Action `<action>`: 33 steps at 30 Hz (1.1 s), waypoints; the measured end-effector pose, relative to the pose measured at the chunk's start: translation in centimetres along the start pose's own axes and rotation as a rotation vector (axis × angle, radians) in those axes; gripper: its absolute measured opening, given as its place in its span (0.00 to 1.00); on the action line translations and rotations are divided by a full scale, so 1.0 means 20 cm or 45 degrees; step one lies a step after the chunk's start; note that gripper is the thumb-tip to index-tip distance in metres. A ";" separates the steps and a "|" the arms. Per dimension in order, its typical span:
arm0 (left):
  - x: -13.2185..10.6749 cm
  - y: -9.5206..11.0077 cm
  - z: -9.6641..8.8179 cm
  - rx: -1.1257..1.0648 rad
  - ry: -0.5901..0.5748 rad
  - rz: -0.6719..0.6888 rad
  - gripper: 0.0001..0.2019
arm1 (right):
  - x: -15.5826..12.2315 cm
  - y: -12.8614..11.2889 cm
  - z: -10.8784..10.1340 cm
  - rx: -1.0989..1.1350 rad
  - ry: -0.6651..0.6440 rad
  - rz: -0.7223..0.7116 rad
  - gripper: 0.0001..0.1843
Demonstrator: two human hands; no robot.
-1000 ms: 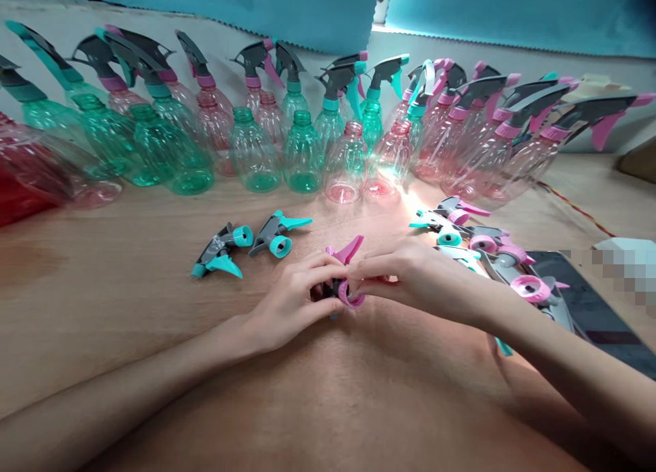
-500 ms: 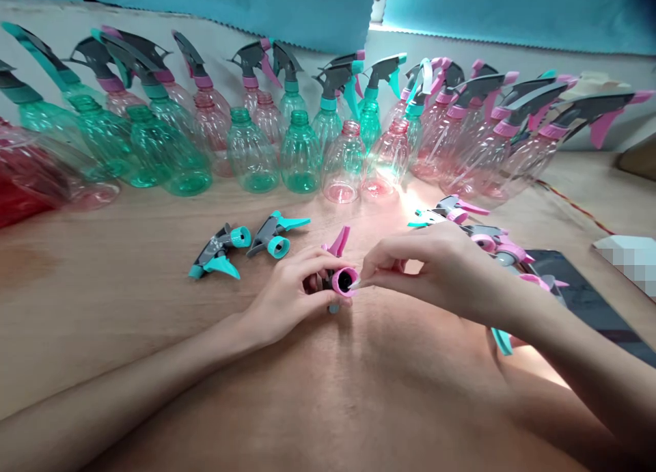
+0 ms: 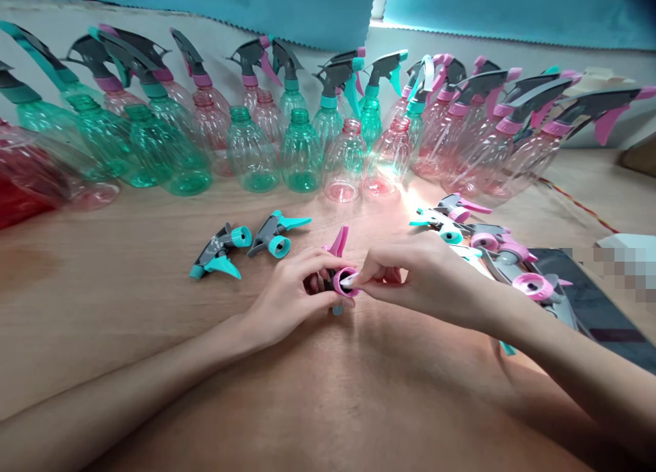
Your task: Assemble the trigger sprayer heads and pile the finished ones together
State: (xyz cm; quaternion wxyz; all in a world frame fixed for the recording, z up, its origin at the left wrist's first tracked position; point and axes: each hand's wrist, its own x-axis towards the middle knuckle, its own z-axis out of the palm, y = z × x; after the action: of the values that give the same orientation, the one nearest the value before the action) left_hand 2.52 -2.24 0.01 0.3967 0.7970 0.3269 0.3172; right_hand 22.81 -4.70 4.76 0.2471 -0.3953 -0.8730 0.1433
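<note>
My left hand point(image 3: 294, 284) is closed around a grey and pink trigger spray head point(image 3: 339, 243), its pink collar turned toward my right side. Thumb and forefinger of my right hand point(image 3: 410, 270) are pinched together, with their tips at the mouth of that collar. Something whitish shows at these fingertips; whether it is a small part or a fingernail I cannot tell. Left of my hands lie two grey and turquoise spray heads point(image 3: 215, 253). Beside my right forearm is a pile of pink and turquoise spray heads point(image 3: 484, 242), partly hidden by the arm.
Along the back of the wooden table point(image 3: 154, 404) stand several clear green bottles point(image 3: 253, 158) and pink bottles point(image 3: 342, 168), some open-necked, others topped with spray heads. A dark flat device point(image 3: 609, 322) lies at right under the pile's edge. A red bag point(image 3: 25, 178) sits far left.
My right fingertips have shifted slightly left, from the collar's rim into its opening. My left hand and its spray head stay almost still. More of the right-hand pile shows beside my forearm.
</note>
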 end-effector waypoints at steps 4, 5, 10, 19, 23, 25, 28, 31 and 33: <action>0.00 0.00 0.00 0.015 -0.012 0.040 0.12 | 0.00 -0.01 -0.04 0.105 -0.285 0.114 0.05; 0.00 0.00 0.00 0.026 -0.019 0.032 0.12 | 0.00 -0.01 -0.06 0.112 -0.340 0.123 0.06; 0.00 0.02 0.00 0.040 -0.029 -0.017 0.11 | 0.00 -0.01 -0.10 0.120 -0.444 0.118 0.10; 0.00 0.01 0.00 0.011 -0.015 -0.005 0.10 | 0.01 0.00 -0.07 0.026 -0.275 0.093 0.09; 0.00 0.02 0.00 0.014 -0.024 -0.014 0.10 | 0.01 0.01 -0.06 -0.044 -0.293 0.068 0.10; 0.00 0.02 0.00 0.023 -0.026 -0.009 0.10 | 0.01 0.01 -0.06 -0.059 -0.319 0.063 0.10; 0.00 0.01 0.00 0.013 -0.043 -0.008 0.10 | 0.01 0.01 -0.06 -0.086 -0.329 0.057 0.11; 0.00 0.01 0.00 -0.003 -0.046 -0.009 0.12 | 0.01 0.00 -0.05 -0.147 -0.304 0.091 0.11; 0.00 0.01 0.00 0.002 -0.041 -0.014 0.12 | 0.00 0.00 -0.04 -0.179 -0.287 0.107 0.10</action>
State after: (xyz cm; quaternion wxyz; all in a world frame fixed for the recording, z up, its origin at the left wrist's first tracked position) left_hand 2.48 -2.26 0.16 0.4029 0.8005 0.3251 0.3020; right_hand 23.25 -4.60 5.42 0.1128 -0.4291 -0.8859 0.1356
